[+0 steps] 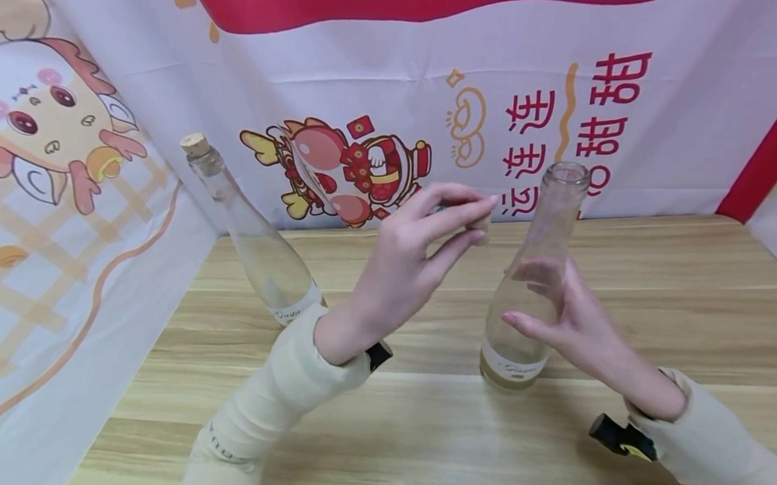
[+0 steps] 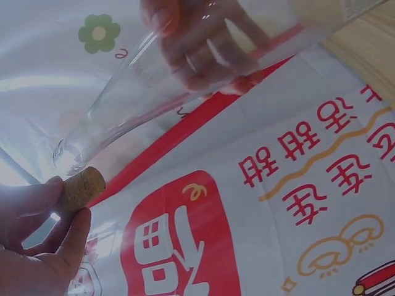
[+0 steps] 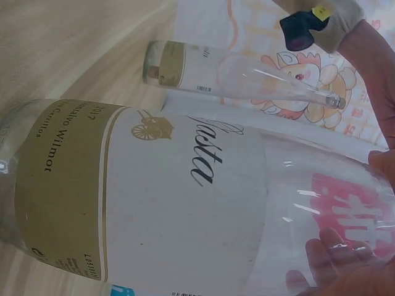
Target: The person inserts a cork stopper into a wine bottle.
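My left hand [image 1: 412, 252] pinches a cork [image 2: 83, 188] between thumb and fingertips, to the left of an uncorked clear glass bottle [image 1: 525, 286]. The open mouth [image 1: 568, 174] of that bottle lies a short way to the right of the cork in the head view. Around the bottle's upper body curls my right hand [image 1: 577, 327], its fingers showing through the glass. The bottle leans slightly to the right, and its white and gold label [image 3: 185, 203] faces the right wrist camera. A second clear bottle [image 1: 255, 243] stands at the left with a cork [image 1: 195, 144] in its neck.
A light wooden table [image 1: 440, 432] carries both bottles. Behind it hangs a white printed cloth [image 1: 378, 65] with red characters and cartoon figures; another printed cloth [image 1: 64, 292] covers the left side. Black wrist devices [image 1: 622, 436] sit at the sleeves.
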Demonstrator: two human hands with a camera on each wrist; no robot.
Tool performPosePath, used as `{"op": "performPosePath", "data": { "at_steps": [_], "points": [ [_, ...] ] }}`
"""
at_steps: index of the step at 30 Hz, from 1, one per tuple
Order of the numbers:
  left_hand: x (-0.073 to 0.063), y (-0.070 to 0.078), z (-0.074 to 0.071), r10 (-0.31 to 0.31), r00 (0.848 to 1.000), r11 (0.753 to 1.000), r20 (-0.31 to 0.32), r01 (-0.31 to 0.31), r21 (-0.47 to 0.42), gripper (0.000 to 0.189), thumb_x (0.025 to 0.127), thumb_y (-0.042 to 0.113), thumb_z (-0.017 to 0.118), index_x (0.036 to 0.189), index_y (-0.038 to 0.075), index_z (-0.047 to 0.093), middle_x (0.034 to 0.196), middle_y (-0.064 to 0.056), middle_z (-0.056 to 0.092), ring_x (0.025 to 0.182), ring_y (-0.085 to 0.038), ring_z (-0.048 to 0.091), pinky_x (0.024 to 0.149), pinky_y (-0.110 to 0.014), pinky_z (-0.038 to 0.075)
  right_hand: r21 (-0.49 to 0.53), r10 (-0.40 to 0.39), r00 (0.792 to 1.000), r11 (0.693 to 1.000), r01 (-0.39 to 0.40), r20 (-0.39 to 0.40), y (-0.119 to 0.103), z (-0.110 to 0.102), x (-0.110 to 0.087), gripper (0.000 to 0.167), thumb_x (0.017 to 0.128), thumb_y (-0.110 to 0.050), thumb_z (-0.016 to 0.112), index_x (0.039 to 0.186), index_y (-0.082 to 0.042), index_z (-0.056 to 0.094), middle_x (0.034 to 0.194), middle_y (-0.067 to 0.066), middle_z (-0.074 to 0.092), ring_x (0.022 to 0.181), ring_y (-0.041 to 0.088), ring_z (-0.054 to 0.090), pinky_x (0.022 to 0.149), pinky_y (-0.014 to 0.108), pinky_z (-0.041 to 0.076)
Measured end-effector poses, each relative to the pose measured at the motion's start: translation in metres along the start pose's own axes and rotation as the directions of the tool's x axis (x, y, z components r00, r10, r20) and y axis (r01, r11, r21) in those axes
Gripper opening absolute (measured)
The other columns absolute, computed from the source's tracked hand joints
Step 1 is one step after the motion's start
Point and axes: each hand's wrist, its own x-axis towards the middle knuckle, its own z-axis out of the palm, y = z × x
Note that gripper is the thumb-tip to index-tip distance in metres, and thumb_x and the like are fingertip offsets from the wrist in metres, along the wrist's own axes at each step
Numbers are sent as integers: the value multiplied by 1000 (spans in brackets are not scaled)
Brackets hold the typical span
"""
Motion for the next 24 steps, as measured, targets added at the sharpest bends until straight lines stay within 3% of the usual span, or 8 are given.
{"op": "performPosePath", "data": {
  "at_steps": [6,14,22,24],
  "points": [
    [21,4,-3,40,997,999,-61,-41,-13,24,80,2,66,103,-6,65,102,-15,62,95,-13,58,80,-19,47,10,0,1000,1000,1,-4,1,0,0,63,68,19,67,121,8,34,113,9,49,106,9,49,94,16,38],
    [42,10,-4,65,993,994,-100,-73,-80,24,82,-1,63,105,-11,62,101,-18,61,86,-9,60,79,-20,49,22,1,1000,1000,-1,-3,1,1,0,62,68,19,66,120,7,34,113,8,49,106,10,49,94,15,38],
    [59,-7,10,122,984,974,-128,-143,-175,29,88,18,58,113,3,64,106,-1,60,93,1,56,81,-22,49,28,-2,1000,1000,3,-12,1,1,0,60,68,20,66,118,8,36,111,1,50,105,10,50,94,17,38],
    [62,-4,12,105,989,975,-105,-123,-183,29,88,16,59,113,3,63,106,-2,60,93,1,55,81,-20,48,31,0,1000,1000,1,-11,1,1,0,59,67,20,66,117,8,36,111,1,49,105,10,49,94,17,38]
  ]
}}
